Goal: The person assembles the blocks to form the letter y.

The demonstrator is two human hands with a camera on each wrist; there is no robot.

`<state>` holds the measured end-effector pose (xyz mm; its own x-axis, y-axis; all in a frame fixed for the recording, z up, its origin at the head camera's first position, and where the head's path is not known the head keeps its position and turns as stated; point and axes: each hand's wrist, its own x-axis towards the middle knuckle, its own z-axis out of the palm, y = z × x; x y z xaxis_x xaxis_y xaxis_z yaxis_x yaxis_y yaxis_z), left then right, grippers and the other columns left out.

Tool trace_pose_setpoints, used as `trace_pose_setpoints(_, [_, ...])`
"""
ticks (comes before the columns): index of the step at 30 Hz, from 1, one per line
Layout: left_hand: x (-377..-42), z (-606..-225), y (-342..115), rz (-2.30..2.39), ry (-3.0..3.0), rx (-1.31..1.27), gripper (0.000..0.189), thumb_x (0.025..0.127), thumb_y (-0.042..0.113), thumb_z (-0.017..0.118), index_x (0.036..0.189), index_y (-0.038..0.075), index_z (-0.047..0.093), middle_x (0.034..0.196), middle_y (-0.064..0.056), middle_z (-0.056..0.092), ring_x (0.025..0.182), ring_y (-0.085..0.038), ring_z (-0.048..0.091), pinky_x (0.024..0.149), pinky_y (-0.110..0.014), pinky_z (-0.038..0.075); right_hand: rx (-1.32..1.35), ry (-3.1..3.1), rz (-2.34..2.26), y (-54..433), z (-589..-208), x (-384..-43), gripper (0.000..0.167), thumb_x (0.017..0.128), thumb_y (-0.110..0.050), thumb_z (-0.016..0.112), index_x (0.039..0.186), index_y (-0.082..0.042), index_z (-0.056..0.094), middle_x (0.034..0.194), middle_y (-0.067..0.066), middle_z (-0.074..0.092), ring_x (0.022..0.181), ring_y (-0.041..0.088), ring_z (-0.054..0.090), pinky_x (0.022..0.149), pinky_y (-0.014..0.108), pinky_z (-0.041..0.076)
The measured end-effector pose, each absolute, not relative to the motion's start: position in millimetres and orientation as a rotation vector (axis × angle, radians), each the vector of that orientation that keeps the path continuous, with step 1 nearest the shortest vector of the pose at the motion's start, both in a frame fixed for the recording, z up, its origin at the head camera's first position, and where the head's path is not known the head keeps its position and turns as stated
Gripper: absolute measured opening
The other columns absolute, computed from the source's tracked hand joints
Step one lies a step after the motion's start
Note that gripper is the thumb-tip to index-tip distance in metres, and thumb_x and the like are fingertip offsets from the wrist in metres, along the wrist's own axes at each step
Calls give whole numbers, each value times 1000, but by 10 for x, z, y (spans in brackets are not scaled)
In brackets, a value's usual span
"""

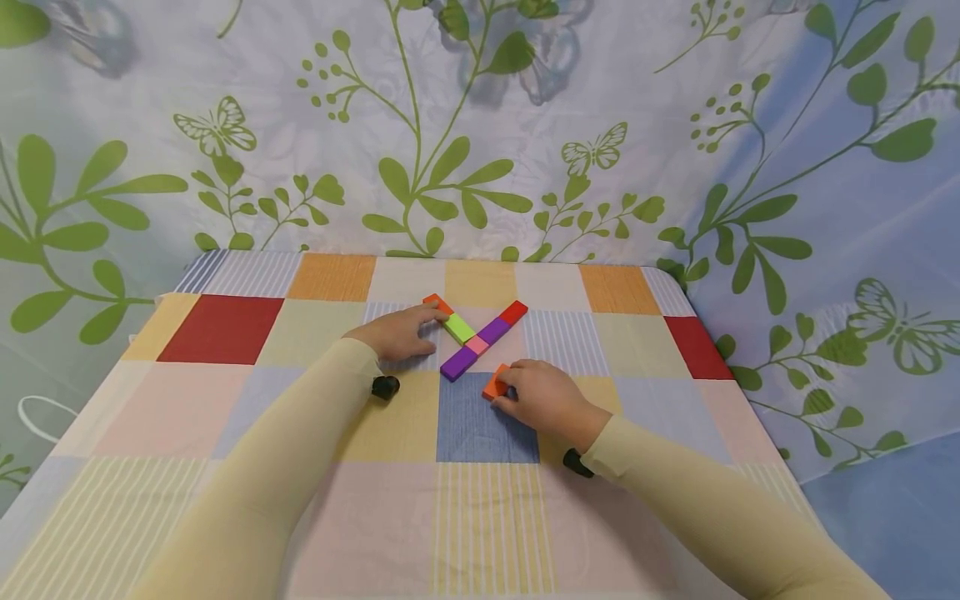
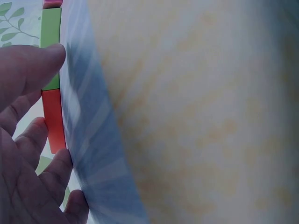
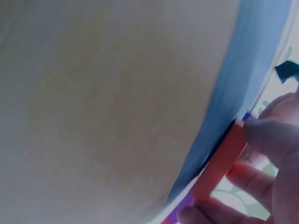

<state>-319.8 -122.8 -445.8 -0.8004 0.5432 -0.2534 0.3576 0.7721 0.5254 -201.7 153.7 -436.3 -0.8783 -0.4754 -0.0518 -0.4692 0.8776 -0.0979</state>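
Note:
Coloured wooden blocks lie flat in a crossed arrangement on the patchwork cloth. A small pink block [image 1: 476, 344] is at the middle. A green block [image 1: 460, 328] and an orange-red block [image 1: 437, 301] run from it to the upper left, a purple block [image 1: 493, 331] and a red block [image 1: 514, 312] to the upper right, another purple block [image 1: 459, 363] to the lower left. My left hand [image 1: 401, 332] has its fingertips at the orange-red block, fingers loosely bent, thumb apart. My right hand [image 1: 546, 398] pinches an orange block [image 1: 494, 385] below right of the pink one.
The patchwork cloth [image 1: 382, 525] covers the table. Behind it hangs a leaf-and-butterfly patterned curtain [image 1: 285, 125]. A white cord loop [image 1: 45, 417] is off the left edge. Dark wrist devices sit under both sleeves.

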Motion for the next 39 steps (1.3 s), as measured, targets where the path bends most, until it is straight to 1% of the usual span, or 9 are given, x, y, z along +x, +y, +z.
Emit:
trace_pose_setpoints(4, [-3205, -4467, -1234, 656, 2574, 674, 62, 102, 24, 66, 160, 24, 44, 174, -5, 28, 161, -32, 27, 130, -52, 26, -786, 2973, -151, 1452, -4348, -1950, 33, 95, -39, 78, 112, -10, 77, 109, 8, 72, 93, 21, 65, 88, 37, 60])
trace_pose_setpoints(8, [-3217, -4480, -1237, 663, 2572, 673, 63, 102, 24, 66, 161, 23, 44, 174, -5, 28, 161, -32, 27, 130, -52, 26, -871, 2970, -180, 1313, -4327, -1862, 34, 96, -39, 77, 114, -10, 78, 118, 9, 73, 105, 24, 69, 95, 41, 61])
trace_pose_setpoints(12, [-3225, -4486, -1236, 671, 2567, 683, 62, 102, 24, 66, 160, 23, 44, 174, -5, 28, 161, -32, 28, 130, -52, 26, -965, 2954, -173, 1147, -4318, -1789, 33, 97, -39, 75, 115, -12, 78, 121, 8, 74, 111, 23, 70, 98, 40, 60])
trace_pose_setpoints(19, [-3220, -4476, -1246, 670, 2564, 668, 62, 103, 25, 65, 161, 24, 43, 174, -5, 29, 161, -32, 28, 129, -53, 27, -1126, 2935, -121, 890, -4315, -1747, 25, 97, -39, 74, 101, -14, 77, 112, 6, 74, 101, 20, 70, 91, 34, 60])
trace_pose_setpoints(26, [-3218, -4470, -1259, 670, 2560, 689, 61, 104, 23, 64, 161, 23, 43, 175, -6, 27, 161, -32, 26, 129, -53, 26, -1109, 2919, -73, 753, -4339, -1798, 25, 99, -41, 72, 101, -16, 77, 113, 3, 74, 100, 19, 70, 92, 34, 60])
trace_pose_setpoints(30, [-3228, -4488, -1259, 677, 2556, 689, 60, 103, 23, 66, 160, 22, 45, 172, -7, 32, 160, -33, 29, 129, -53, 27, -1128, 2907, -61, 735, -4347, -1805, 27, 100, -41, 72, 107, -15, 78, 117, 6, 74, 101, 20, 71, 92, 35, 61])
trace_pose_setpoints(34, [-3236, -4491, -1258, 682, 2555, 676, 61, 101, 24, 67, 158, 23, 45, 171, -8, 34, 160, -32, 30, 130, -53, 26, -1242, 2879, -5, 765, -4349, -1772, 33, 100, -38, 72, 123, -14, 75, 133, 10, 69, 107, 22, 71, 98, 36, 59])
trace_pose_setpoints(37, [-3236, -4482, -1264, 681, 2556, 685, 62, 101, 24, 67, 159, 23, 44, 172, -8, 33, 159, -33, 31, 129, -54, 26, -1358, 2823, 80, 806, -4347, -1730, 41, 101, -36, 71, 136, -15, 69, 148, 12, 61, 123, 24, 68, 108, 37, 54])
trace_pose_setpoints(39, [-3233, -4474, -1271, 678, 2558, 690, 63, 101, 24, 66, 160, 23, 44, 172, -8, 33, 159, -33, 31, 129, -54, 27, -1403, 2765, 128, 833, -4345, -1702, 48, 102, -35, 70, 145, -14, 63, 156, 13, 55, 137, 26, 60, 116, 38, 48])
